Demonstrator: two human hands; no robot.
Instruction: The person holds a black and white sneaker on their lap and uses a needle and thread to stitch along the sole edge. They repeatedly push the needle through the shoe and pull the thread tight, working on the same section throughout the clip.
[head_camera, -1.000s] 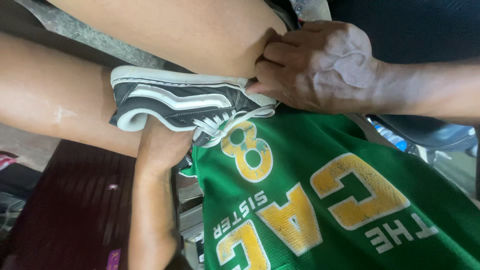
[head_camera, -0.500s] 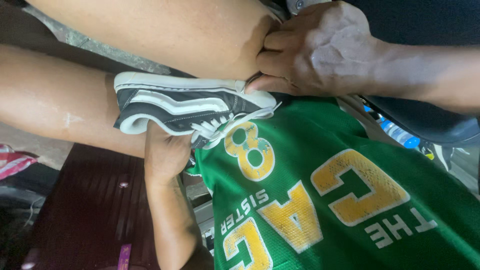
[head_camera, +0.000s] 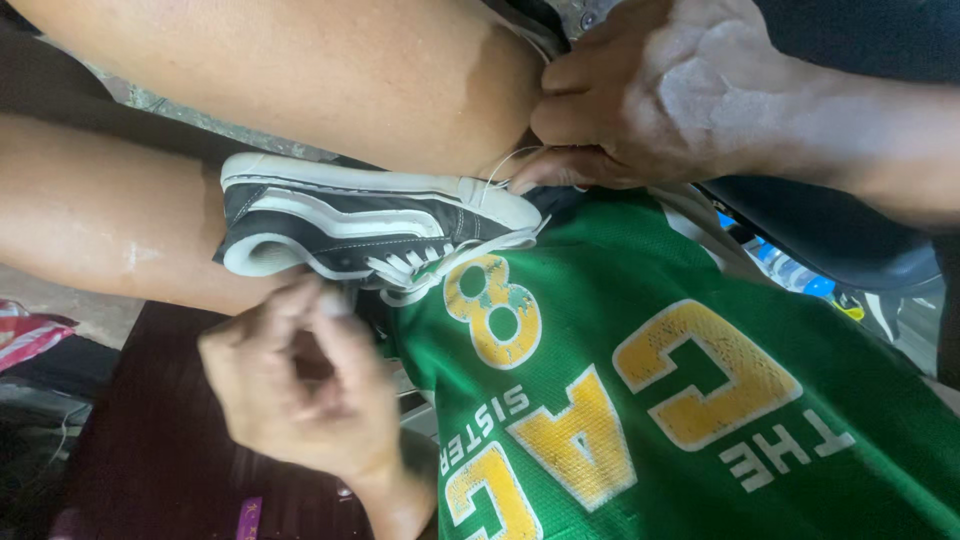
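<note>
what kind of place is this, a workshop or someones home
Hard to say; probably an informal spot, perhaps a home or small repair corner. The person sits with bare legs, a black and white sneaker wedged at the knee, a green jersey on, and plastic bottles lying nearby.

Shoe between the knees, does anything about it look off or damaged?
The black-and-white shoe lies on its side, wedged between bare legs, with its laces loose. A thin white thread runs from its toe to the pinching right hand. The left hand curls just below. No tear shows.
</note>
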